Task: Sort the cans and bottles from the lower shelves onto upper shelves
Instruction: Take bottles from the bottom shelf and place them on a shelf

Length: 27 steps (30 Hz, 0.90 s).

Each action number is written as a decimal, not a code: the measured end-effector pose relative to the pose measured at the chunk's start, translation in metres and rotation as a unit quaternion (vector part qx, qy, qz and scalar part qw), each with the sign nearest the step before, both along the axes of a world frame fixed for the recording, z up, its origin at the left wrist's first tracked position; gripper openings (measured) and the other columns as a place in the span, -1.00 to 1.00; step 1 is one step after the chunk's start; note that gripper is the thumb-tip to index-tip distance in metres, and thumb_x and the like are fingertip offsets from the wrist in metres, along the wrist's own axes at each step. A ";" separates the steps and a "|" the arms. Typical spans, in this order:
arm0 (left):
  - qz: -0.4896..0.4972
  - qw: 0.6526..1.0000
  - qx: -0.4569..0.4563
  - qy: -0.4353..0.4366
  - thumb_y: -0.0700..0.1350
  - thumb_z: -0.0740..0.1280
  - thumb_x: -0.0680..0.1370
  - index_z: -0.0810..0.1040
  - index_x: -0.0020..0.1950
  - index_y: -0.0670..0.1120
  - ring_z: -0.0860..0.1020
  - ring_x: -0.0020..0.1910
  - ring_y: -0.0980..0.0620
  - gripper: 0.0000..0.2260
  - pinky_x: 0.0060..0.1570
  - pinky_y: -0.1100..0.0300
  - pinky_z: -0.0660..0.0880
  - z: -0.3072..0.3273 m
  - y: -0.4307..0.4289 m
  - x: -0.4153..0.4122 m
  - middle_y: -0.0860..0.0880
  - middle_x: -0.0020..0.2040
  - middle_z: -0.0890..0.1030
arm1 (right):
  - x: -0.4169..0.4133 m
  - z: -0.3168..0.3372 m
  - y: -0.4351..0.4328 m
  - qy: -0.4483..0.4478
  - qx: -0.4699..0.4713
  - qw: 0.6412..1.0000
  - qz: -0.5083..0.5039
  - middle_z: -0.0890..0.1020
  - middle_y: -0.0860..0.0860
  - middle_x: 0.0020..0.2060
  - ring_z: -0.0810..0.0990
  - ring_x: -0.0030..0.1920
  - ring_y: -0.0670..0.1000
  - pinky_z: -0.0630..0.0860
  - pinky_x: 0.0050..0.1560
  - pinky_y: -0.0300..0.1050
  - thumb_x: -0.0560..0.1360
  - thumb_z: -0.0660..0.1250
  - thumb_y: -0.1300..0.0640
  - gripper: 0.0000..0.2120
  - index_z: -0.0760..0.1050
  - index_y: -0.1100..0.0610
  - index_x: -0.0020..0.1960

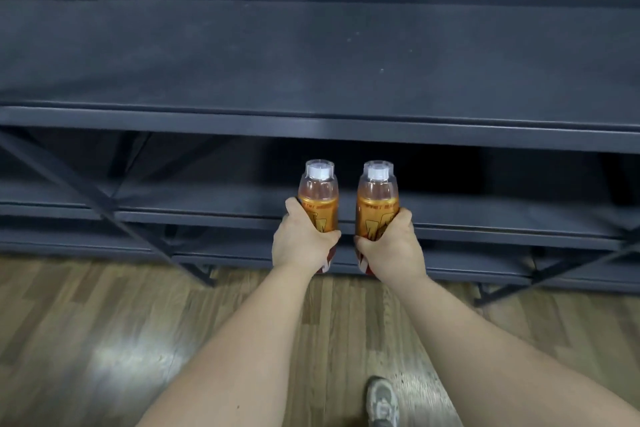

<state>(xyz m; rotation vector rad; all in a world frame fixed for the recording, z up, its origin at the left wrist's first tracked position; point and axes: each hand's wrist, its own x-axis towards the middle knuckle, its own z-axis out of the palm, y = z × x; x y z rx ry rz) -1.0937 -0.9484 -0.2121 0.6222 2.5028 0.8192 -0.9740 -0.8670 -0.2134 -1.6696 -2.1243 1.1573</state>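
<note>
The person stood before the dark shelving unit (311,128) and held one bottle in each hand. The left hand (300,242) had its fingers and thumb wrapped tight around the label of the left bottle (318,196), and the right hand (391,243) gripped the right bottle (377,196) in the same way. Both bottles were upright, near each other but not touching, with the white caps on top — probably so that they can be set down standing. They were in the air in front of the lower shelves (214,215), below the wide upper shelf (311,55). I think the grip was low on the body so the bottles could be lifted onto that shelf — this step was not yet done. A grey shoe (382,400) was on the wooden floor (104,340).
</note>
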 end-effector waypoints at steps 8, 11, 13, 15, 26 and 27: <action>-0.130 0.992 0.000 0.004 0.12 0.54 0.42 0.21 0.25 0.01 0.58 0.11 -0.07 -0.38 0.05 -0.02 0.62 0.035 -0.002 0.061 -0.03 0.16 0.53 | 0.081 0.038 -0.024 0.004 0.018 0.996 -0.087 0.43 0.00 0.08 0.44 -0.32 -0.12 0.36 -0.36 -0.26 0.46 0.48 0.06 -0.43 0.20 0.08 0.29; -0.175 0.984 0.009 0.002 0.13 0.54 0.42 0.22 0.26 0.02 0.58 0.11 -0.06 -0.38 0.05 0.00 0.62 0.048 0.012 0.094 -0.03 0.16 0.53 | 0.124 0.049 -0.022 0.004 0.030 0.990 -0.140 0.47 -0.02 0.03 0.51 -0.17 -0.05 0.49 -0.21 -0.13 0.41 0.50 0.02 -0.43 0.20 0.03 0.22; -0.202 0.979 0.023 -0.002 0.13 0.54 0.42 0.22 0.30 0.01 0.58 0.13 -0.06 -0.36 0.07 0.00 0.62 0.057 0.025 0.120 -0.02 0.18 0.52 | 0.152 0.058 -0.019 0.008 0.029 0.983 -0.179 0.48 -0.03 -0.01 0.51 -0.13 -0.03 0.50 -0.18 -0.11 0.40 0.50 0.01 -0.45 0.18 -0.01 0.16; -0.232 0.972 0.033 -0.006 0.13 0.54 0.43 0.22 0.29 0.02 0.58 0.12 -0.04 -0.36 0.05 0.04 0.62 0.066 0.037 0.148 -0.01 0.17 0.50 | 0.181 0.066 -0.015 0.009 0.029 0.976 -0.214 0.49 -0.02 0.00 0.54 -0.10 -0.01 0.54 -0.15 -0.07 0.40 0.50 0.01 -0.45 0.16 -0.03 0.13; -0.372 0.924 0.083 0.020 0.16 0.56 0.39 0.19 0.18 0.07 0.57 0.07 -0.05 -0.38 0.05 -0.04 0.62 0.121 0.112 0.300 0.04 0.07 0.48 | 0.338 0.115 0.021 0.046 0.091 0.929 -0.356 0.51 0.01 0.03 0.58 -0.07 0.06 0.59 -0.13 0.02 0.39 0.50 0.01 -0.44 0.19 0.01 0.18; -0.383 0.919 0.086 0.023 0.16 0.55 0.40 0.20 0.21 0.06 0.58 0.08 -0.05 -0.37 0.06 -0.04 0.62 0.126 0.118 0.314 0.04 0.09 0.48 | 0.353 0.119 0.025 0.047 0.097 0.925 -0.365 0.50 0.01 0.05 0.56 -0.06 0.06 0.57 -0.13 0.01 0.40 0.50 0.01 -0.44 0.17 0.00 0.17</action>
